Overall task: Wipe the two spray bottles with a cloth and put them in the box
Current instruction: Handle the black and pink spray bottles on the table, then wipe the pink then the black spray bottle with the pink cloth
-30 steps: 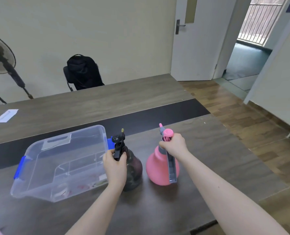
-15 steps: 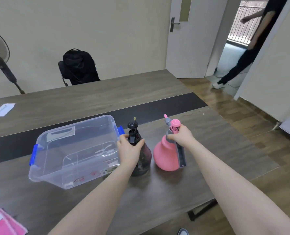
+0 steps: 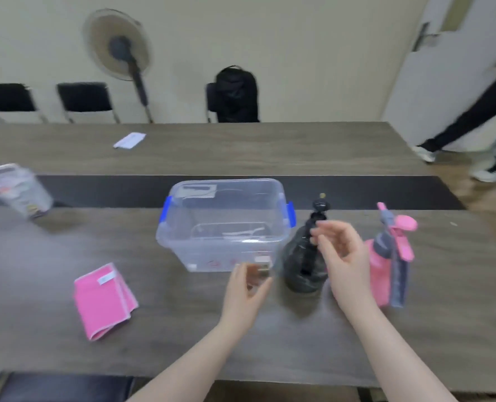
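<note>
Fingers (image 3: 325,227) of right hand (image 3: 342,256) and left hand (image 3: 248,288) loosely apart, empty. Dark bottle (image 3: 305,256) between them, pink bottle (image 3: 389,268) rightward; soft cloth (image 3: 103,300) far left. Probably light, slick plastic; best gripped at necks.

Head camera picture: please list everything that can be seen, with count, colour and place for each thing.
table: 1, grey-brown wood with a dark strip, across the view
box: 1, clear with blue latches, centre, open
spray bottles: 2, dark one right of the box, pink one further right, both upright
cloth: 1, pink, folded, left of the box
paper: 1, white, far side of table
packet: 1, pale, far left, blurred
fan: 1, by the wall
chairs: 3, black, at the wall
backpack: 1, black, on the right chair
another person's legs: dark trousers, near the door
left hand: open, empty
right hand: open, empty
</note>
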A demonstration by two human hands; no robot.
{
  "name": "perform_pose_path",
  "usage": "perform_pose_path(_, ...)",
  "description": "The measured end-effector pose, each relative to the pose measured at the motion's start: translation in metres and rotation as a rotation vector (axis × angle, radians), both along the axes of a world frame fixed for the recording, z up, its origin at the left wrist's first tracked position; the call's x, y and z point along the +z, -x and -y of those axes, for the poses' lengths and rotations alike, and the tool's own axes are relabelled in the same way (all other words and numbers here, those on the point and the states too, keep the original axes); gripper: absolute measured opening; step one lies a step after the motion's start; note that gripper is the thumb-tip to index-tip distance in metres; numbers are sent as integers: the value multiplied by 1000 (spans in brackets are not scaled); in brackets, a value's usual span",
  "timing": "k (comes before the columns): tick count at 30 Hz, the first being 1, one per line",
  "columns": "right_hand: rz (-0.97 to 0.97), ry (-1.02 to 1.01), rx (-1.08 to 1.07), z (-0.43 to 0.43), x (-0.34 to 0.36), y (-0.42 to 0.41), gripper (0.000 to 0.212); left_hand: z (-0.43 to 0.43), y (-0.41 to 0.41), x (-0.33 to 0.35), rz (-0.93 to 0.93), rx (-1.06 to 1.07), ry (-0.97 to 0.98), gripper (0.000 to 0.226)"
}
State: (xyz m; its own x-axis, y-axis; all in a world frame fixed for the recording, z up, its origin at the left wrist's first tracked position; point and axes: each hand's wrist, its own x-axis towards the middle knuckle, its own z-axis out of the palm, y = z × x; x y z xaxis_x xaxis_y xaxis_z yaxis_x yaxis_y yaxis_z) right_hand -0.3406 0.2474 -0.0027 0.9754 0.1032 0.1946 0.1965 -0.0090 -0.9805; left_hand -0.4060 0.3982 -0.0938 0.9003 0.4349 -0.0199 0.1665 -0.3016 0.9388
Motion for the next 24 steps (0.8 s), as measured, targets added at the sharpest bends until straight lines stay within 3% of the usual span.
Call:
perform_pose_path(4,-190,-10,258,-70,-40,18,31,-68,46,-29,-127,213,-31,21)
perform_pose_path(8,-362,64,365,-147,-84,33,27,-158,81,-46,-249,399,-114,31)
perform_pose_path(13,-526,166,403,-235,-133,57,34,-263,109,-69,-636,560,-318,49)
perform_pose_path(18,-700,325,411,-306,-179,84,27,-325,127,-84,-744,616,-124,63)
perform_pose_path(24,-821,417,423,-345,-199,111,41,-339,117,-104,-695,388,51,59)
